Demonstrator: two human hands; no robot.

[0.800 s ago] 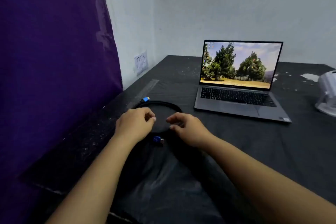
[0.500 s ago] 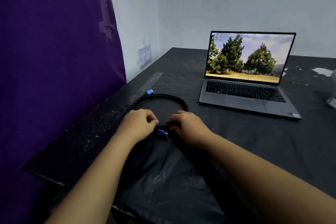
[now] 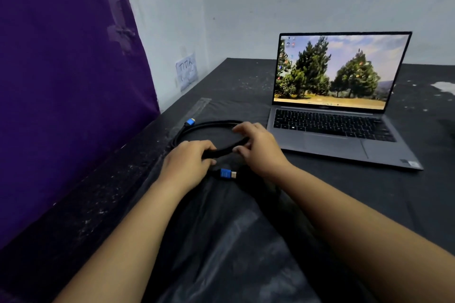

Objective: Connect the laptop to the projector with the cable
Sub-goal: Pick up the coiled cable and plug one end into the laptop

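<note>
Holding coiled cable (image 3: 221, 150) between left hand (image 3: 187, 165), right hand (image 3: 258, 152) grip

Both forearms stretched forward, bare. Left hand (image 3: 189, 162) curled closed, palm down; right hand (image 3: 258, 150) likewise closed, fingers (image 3: 242, 128) bent inward toward the left.

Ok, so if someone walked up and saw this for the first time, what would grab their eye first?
Probably the open laptop at the right rear of the dark table, its screen lit with a picture of green trees. Next, the big purple cloth filling the left side. Then, in front, the left hand and right hand gripping a coiled black cable with bright blue plugs.
</note>
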